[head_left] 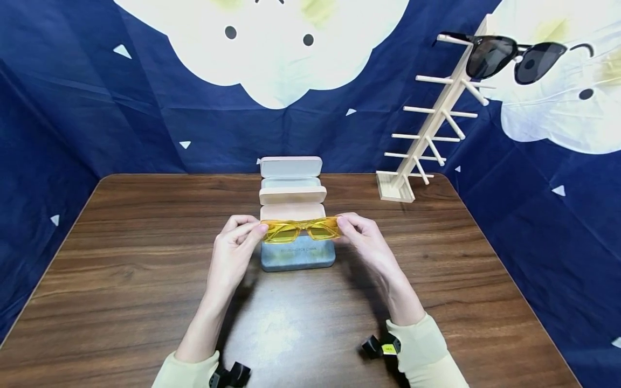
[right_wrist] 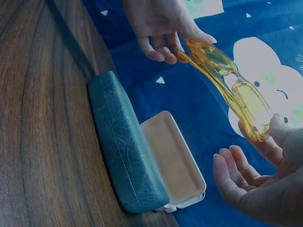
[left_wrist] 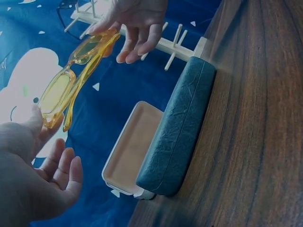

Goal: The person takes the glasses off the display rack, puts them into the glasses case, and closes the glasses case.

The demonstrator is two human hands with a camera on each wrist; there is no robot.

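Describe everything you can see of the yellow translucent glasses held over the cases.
The yellow translucent plastic glasses have a chunky rectangular frame and yellow-tinted lenses. Their temples look folded against the frame. They are held level in the air above the grey-blue textured case, crosswise to the person. The left hand pinches one end and the right hand the other, between thumb and fingertips. Nothing else touches them.

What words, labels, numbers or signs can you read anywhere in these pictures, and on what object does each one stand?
Grey-blue glasses case: one line of small pale capitals along its front, too blurred to read.
Yellow tag on the right wrist's black camera mount: dark marks, too small to read.
Yellow glasses, held at their ends by the left hand and the right hand: no text visible.
Nothing else bears readable writing.
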